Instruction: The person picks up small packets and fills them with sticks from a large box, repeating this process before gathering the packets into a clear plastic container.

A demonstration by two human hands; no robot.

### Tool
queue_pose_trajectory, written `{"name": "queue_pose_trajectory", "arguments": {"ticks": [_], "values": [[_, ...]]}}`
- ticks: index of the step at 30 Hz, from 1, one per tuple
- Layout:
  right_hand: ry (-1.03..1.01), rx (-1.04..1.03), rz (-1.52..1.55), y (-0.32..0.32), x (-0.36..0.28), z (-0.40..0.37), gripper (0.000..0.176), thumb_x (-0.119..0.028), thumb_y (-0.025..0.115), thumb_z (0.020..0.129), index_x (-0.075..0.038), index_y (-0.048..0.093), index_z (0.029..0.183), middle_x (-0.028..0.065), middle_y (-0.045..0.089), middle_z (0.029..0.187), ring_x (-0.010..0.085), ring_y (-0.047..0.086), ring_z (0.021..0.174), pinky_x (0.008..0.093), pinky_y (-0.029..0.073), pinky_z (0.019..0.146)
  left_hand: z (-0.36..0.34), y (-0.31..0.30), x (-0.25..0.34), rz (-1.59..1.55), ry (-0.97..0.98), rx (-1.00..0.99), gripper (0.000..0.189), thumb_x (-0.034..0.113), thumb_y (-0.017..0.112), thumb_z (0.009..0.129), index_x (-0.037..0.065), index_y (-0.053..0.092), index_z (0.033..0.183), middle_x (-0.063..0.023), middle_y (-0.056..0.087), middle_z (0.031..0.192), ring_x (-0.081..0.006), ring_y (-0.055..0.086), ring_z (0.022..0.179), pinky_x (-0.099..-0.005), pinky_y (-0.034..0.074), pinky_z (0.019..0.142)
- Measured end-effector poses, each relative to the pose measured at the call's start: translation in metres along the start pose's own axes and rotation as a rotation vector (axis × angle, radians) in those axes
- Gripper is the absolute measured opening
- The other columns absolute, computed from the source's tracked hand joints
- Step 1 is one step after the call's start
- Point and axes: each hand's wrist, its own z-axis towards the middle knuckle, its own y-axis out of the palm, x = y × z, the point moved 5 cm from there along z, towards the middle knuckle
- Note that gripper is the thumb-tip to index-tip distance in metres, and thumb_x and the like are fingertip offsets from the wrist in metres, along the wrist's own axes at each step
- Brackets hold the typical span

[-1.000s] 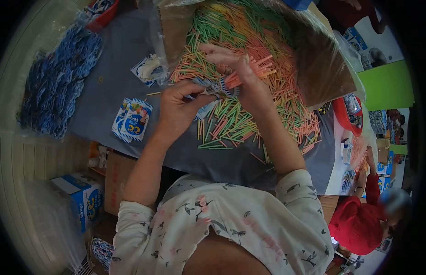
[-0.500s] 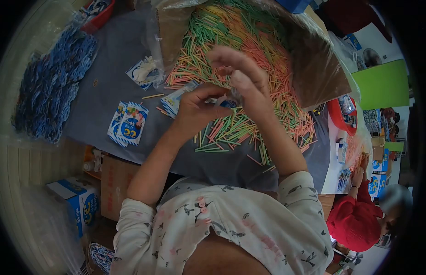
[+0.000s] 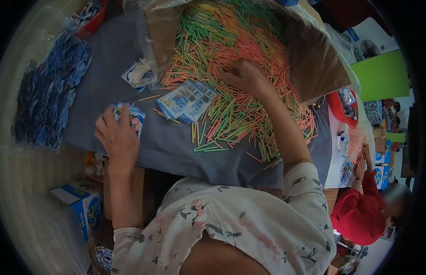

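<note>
My left hand (image 3: pixel 117 137) rests over blue-and-white printed packets (image 3: pixel 138 120) at the table's front left, its fingers apart and touching the top one. Among the loose green, yellow and pink sticks (image 3: pixel 263 55) is my right hand (image 3: pixel 246 79), with fingers bent and pressed together. Whatever lies between those fingertips is hidden. Two packets (image 3: pixel 188 101) with their backs up overlap between my hands, beside the stick pile. Another packet (image 3: pixel 138 74), bearing something whitish, lies farther back on the left.
A heap of blue packets (image 3: pixel 52 91) fills the far left. Plastic-lined cardboard (image 3: pixel 318 68) flanks the sticks. Red baskets (image 3: pixel 343 110) stand at the right and back left (image 3: pixel 91 25). At right, a person in red (image 3: pixel 359 211) works at another table. The grey cloth (image 3: pixel 171 146) covers my table.
My hands have separated: the left moved left and down onto the front packets, the right down into the sticks. A second packet now lies beside the one near the pile.
</note>
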Motion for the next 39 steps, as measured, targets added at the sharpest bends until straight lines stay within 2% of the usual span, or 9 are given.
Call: {"name": "queue_pose_trajectory", "arguments": {"ticks": [4, 10, 16, 19, 22, 24, 28, 33, 39], "values": [[0.113, -0.012, -0.27, 0.013, -0.008, 0.027, 0.051, -0.051, 0.062, 0.084, 0.0, 0.07, 0.084, 0.0184, 0.069, 0.084, 0.0352, 0.067, 0.079, 0.0443, 0.053, 0.07, 0.023, 0.003, 0.067, -0.513, 0.248, 0.054, 0.032, 0.013, 0.073, 0.074, 0.005, 0.066, 0.104, -0.0123, 0.054, 0.111, -0.0343, 0.047, 0.11, -0.0478, 0.04, 0.09], [0.177, -0.092, -0.273, 0.015, -0.01, 0.055, 0.036, -0.036, 0.062, 0.08, -0.004, 0.072, 0.09, 0.0173, 0.071, 0.094, 0.0338, 0.069, 0.089, 0.0433, 0.054, 0.074, 0.031, 0.063, 0.143, -0.25, 0.413, -0.108, 0.022, 0.012, 0.068, 0.072, -0.002, 0.066, 0.089, -0.0125, 0.054, 0.098, -0.0311, 0.051, 0.099, -0.0421, 0.047, 0.075], [0.118, -0.213, -0.542, 0.026, -0.02, 0.062, 0.026, -0.022, 0.062, 0.079, -0.008, 0.072, 0.098, 0.0114, 0.071, 0.098, 0.0321, 0.068, 0.092, 0.0472, 0.054, 0.074, 0.019, 0.058, 0.141, -0.205, 0.408, 0.011, 0.013, 0.008, 0.064, 0.071, -0.001, 0.065, 0.079, -0.0103, 0.054, 0.091, -0.0282, 0.052, 0.092, -0.0379, 0.048, 0.069], [0.055, -0.087, -0.595, 0.024, 0.012, 0.048, 0.022, -0.022, 0.056, 0.088, -0.009, 0.069, 0.099, 0.0102, 0.071, 0.096, 0.0207, 0.067, 0.082, 0.0458, 0.048, 0.067, 0.02, 0.061, 0.136, -0.275, 0.422, 0.099, 0.011, 0.007, 0.063, 0.07, 0.001, 0.065, 0.079, -0.0096, 0.054, 0.087, -0.0271, 0.054, 0.086, -0.0381, 0.048, 0.068], [0.018, 0.187, -0.61, 0.004, 0.046, 0.027, 0.023, -0.018, 0.051, 0.093, -0.003, 0.062, 0.106, 0.0166, 0.068, 0.093, 0.026, 0.066, 0.084, 0.0467, 0.048, 0.069, 0.022, 0.062, 0.123, -0.437, 0.405, 0.109, 0.011, 0.006, 0.063, 0.069, 0.002, 0.066, 0.079, -0.0104, 0.055, 0.086, -0.0276, 0.055, 0.082, -0.0392, 0.048, 0.07], [-0.296, 0.465, 0.265, -0.032, 0.045, -0.003, 0.023, -0.015, 0.049, 0.093, 0.003, 0.054, 0.107, 0.0238, 0.064, 0.09, 0.0377, 0.064, 0.083, 0.048, 0.048, 0.072, 0.03, 0.057, 0.113, -0.63, 0.316, 0.054, 0.011, 0.004, 0.065, 0.07, 0.002, 0.067, 0.08, -0.0124, 0.057, 0.087, -0.0307, 0.056, 0.083, -0.0407, 0.048, 0.074], [-0.258, 0.396, 0.276, -0.026, 0.063, -0.018, 0.027, -0.017, 0.049, 0.097, 0.002, 0.051, 0.116, 0.0219, 0.063, 0.1, 0.0401, 0.06, 0.102, 0.0452, 0.047, 0.077, 0.039, 0.05, 0.104, -0.757, 0.216, -0.03, 0.011, 0.003, 0.067, 0.07, 0.0, 0.067, 0.081, -0.0133, 0.058, 0.087, -0.0328, 0.056, 0.086, -0.0416, 0.048, 0.079], [-0.23, 0.14, -0.138, -0.011, 0.039, -0.033, 0.024, -0.012, 0.057, 0.09, -0.001, 0.056, 0.112, 0.0175, 0.067, 0.083, 0.0385, 0.065, 0.077, 0.0468, 0.049, 0.069, 0.038, 0.055, 0.097, -0.697, 0.344, 0.121, 0.009, 0.003, 0.066, 0.072, 0.001, 0.067, 0.081, -0.0132, 0.058, 0.085, -0.0327, 0.055, 0.087, -0.0417, 0.048, 0.08], [-0.318, 0.079, -0.5, 0.01, 0.029, -0.015, 0.028, -0.003, 0.063, 0.074, -0.009, 0.064, 0.101, 0.0154, 0.067, 0.084, 0.0321, 0.067, 0.078, 0.047, 0.052, 0.067, 0.022, 0.058, 0.108, -0.587, 0.355, 0.064, 0.005, 0.001, 0.068, 0.072, 0.0, 0.064, 0.076, -0.0109, 0.059, 0.084, -0.0311, 0.055, 0.085, -0.04, 0.048, 0.074]]}}
